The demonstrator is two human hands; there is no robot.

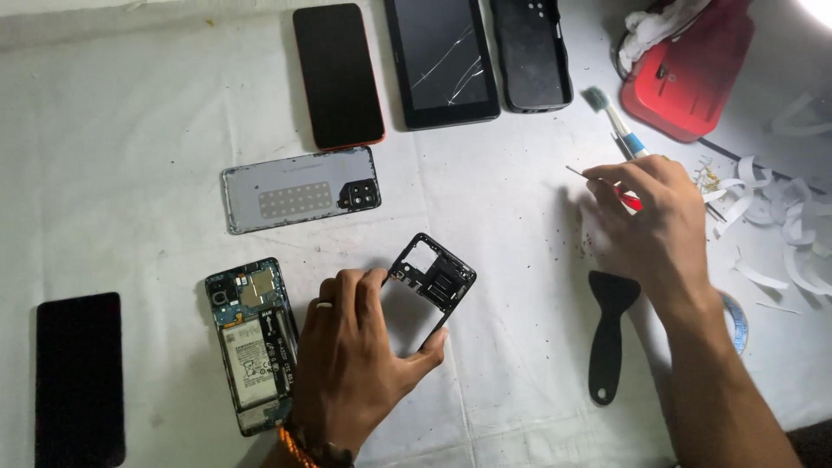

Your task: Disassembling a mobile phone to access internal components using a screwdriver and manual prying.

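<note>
Both hands [351, 347] [650, 221] in closed grip

At lower centre, the left hand [351, 368] grips a black phone frame [431, 279] beside an opened phone [251, 347]; at right, the right hand [650, 217] holds a red-handled screwdriver [628, 200] above the table [130, 156].

A table covered in a wrinkled, speckled white cloth [121, 130], lit brightly from the upper right.

Bare-armed, the left hand [351, 364] wears a finger ring [323, 304] and an orange beaded wristband [299, 448]; the right hand [650, 227] wears nothing.
</note>
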